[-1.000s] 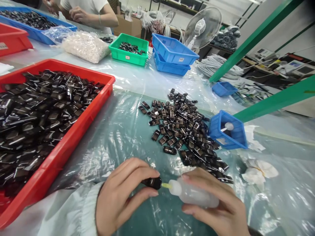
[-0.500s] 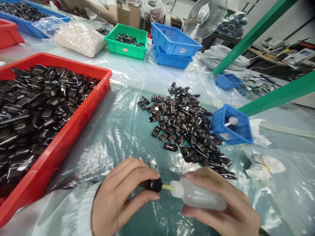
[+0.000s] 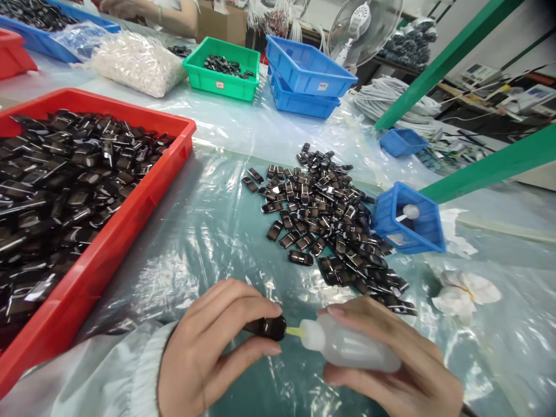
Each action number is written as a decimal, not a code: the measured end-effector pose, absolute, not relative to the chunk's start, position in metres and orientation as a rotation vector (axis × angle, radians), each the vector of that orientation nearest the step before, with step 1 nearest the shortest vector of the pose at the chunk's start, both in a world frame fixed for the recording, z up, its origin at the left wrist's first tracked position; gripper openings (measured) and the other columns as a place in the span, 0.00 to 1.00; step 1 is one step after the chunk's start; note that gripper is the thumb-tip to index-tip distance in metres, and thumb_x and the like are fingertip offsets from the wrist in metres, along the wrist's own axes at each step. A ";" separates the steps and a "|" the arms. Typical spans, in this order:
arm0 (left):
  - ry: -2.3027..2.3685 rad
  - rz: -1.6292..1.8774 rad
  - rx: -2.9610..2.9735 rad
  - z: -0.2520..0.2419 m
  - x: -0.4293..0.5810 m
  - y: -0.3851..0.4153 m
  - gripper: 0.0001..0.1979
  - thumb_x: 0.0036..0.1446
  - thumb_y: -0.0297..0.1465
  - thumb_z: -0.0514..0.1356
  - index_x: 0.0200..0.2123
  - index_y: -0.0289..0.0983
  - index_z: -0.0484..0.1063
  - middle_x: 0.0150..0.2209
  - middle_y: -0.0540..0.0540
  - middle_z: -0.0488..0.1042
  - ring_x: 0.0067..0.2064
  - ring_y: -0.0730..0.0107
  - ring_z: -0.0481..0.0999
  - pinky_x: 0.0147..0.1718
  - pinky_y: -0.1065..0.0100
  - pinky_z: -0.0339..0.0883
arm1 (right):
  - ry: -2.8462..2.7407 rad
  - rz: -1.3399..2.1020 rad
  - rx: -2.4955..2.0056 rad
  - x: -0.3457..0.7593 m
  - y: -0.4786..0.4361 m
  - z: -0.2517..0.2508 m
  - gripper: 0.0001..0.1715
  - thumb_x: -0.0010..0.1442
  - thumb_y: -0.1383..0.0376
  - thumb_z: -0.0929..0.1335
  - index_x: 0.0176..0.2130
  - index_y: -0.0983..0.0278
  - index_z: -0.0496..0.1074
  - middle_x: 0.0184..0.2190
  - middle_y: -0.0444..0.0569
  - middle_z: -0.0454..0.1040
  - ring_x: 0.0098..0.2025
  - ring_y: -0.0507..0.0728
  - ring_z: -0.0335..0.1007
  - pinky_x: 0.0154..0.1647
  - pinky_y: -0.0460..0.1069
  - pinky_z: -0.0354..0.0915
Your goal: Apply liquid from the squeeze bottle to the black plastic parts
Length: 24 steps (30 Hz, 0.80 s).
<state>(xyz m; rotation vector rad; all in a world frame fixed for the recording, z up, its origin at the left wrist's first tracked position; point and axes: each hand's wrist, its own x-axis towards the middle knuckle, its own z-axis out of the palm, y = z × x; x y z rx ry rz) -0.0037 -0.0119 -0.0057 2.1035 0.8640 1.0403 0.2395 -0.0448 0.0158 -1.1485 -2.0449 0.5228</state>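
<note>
Hands held nearly as half a second earlier: left hand point(image 3: 208, 353) pinched a small black part point(image 3: 269, 327) low over the plastic sheet point(image 3: 208, 231), right hand point(image 3: 391, 370) wrapped a squeeze bottle point(image 3: 347, 347). Nozzle point(image 3: 294, 331) stayed against the part; dosing probably unfinished.

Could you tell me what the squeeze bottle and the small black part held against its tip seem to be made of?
The squeeze bottle in the right hand looks like soft, translucent, matte plastic: milky and see-through. The small black part in the left hand looks like hard glossy plastic, judging by its sharp highlights; possibly coated metal.
</note>
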 end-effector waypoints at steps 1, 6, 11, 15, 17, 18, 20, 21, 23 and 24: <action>0.867 1.039 2.105 -0.006 -0.004 -0.012 0.08 0.65 0.32 0.54 0.46 0.38 0.65 0.40 0.50 0.71 0.41 0.77 0.71 0.41 0.77 0.61 | -2.042 0.527 -1.154 0.240 -0.045 0.016 0.29 0.57 0.58 0.74 0.56 0.53 0.66 0.39 0.47 0.75 0.35 0.60 0.71 0.32 0.53 0.67; 0.893 1.007 2.108 -0.005 -0.004 -0.014 0.08 0.65 0.33 0.53 0.47 0.39 0.65 0.40 0.49 0.72 0.41 0.75 0.71 0.41 0.75 0.62 | -2.009 0.588 -1.144 0.238 -0.044 0.016 0.30 0.56 0.60 0.75 0.56 0.53 0.66 0.40 0.47 0.75 0.36 0.60 0.71 0.33 0.53 0.67; 0.932 1.031 2.095 -0.004 -0.005 -0.016 0.08 0.65 0.34 0.53 0.47 0.40 0.65 0.40 0.50 0.71 0.41 0.78 0.71 0.41 0.78 0.62 | -2.013 0.695 -1.193 0.238 -0.043 0.013 0.28 0.57 0.57 0.73 0.55 0.53 0.66 0.40 0.47 0.73 0.36 0.58 0.70 0.32 0.49 0.67; 0.995 1.019 2.056 -0.004 -0.005 -0.016 0.09 0.65 0.33 0.54 0.48 0.43 0.66 0.42 0.52 0.71 0.44 0.81 0.72 0.44 0.83 0.61 | -2.016 0.736 -1.270 0.234 -0.043 0.006 0.26 0.61 0.49 0.68 0.56 0.52 0.65 0.37 0.45 0.73 0.33 0.54 0.70 0.29 0.45 0.67; 1.019 1.017 2.028 -0.003 -0.004 -0.017 0.09 0.65 0.32 0.54 0.48 0.44 0.66 0.43 0.54 0.71 0.45 0.82 0.72 0.46 0.85 0.61 | -2.040 0.707 -1.314 0.232 -0.044 0.003 0.24 0.63 0.48 0.65 0.55 0.52 0.66 0.40 0.46 0.74 0.37 0.54 0.73 0.32 0.44 0.70; 1.033 1.017 2.015 -0.003 -0.004 -0.017 0.10 0.65 0.32 0.54 0.49 0.45 0.65 0.44 0.54 0.71 0.46 0.83 0.72 0.46 0.86 0.61 | -2.059 0.685 -1.347 0.231 -0.045 0.002 0.23 0.64 0.48 0.64 0.55 0.52 0.66 0.43 0.46 0.74 0.40 0.55 0.73 0.35 0.44 0.70; 1.074 1.023 1.982 -0.002 -0.003 -0.017 0.12 0.64 0.31 0.55 0.50 0.47 0.65 0.43 0.56 0.72 0.45 0.83 0.73 0.45 0.87 0.62 | -2.097 0.633 -1.397 0.230 -0.046 0.001 0.21 0.65 0.48 0.63 0.54 0.51 0.66 0.45 0.45 0.74 0.44 0.55 0.73 0.38 0.44 0.72; 1.095 1.026 1.960 -0.001 -0.003 -0.017 0.13 0.64 0.31 0.56 0.51 0.48 0.64 0.42 0.57 0.73 0.43 0.83 0.73 0.44 0.87 0.63 | -2.109 0.624 -1.413 0.230 -0.047 0.001 0.21 0.65 0.48 0.63 0.54 0.50 0.65 0.46 0.45 0.74 0.45 0.55 0.73 0.39 0.44 0.72; 1.133 1.047 1.915 0.001 -0.003 -0.017 0.14 0.62 0.31 0.57 0.51 0.49 0.63 0.39 0.59 0.74 0.40 0.84 0.75 0.43 0.88 0.64 | -2.104 0.653 -1.439 0.229 -0.047 0.001 0.20 0.65 0.47 0.63 0.54 0.48 0.64 0.46 0.43 0.74 0.45 0.55 0.73 0.39 0.44 0.72; 1.140 1.048 1.902 0.001 -0.003 -0.017 0.14 0.62 0.30 0.57 0.50 0.49 0.64 0.38 0.59 0.75 0.40 0.84 0.75 0.43 0.88 0.64 | -2.092 0.682 -1.447 0.229 -0.048 0.001 0.20 0.65 0.48 0.63 0.54 0.47 0.63 0.46 0.43 0.74 0.45 0.55 0.73 0.38 0.44 0.72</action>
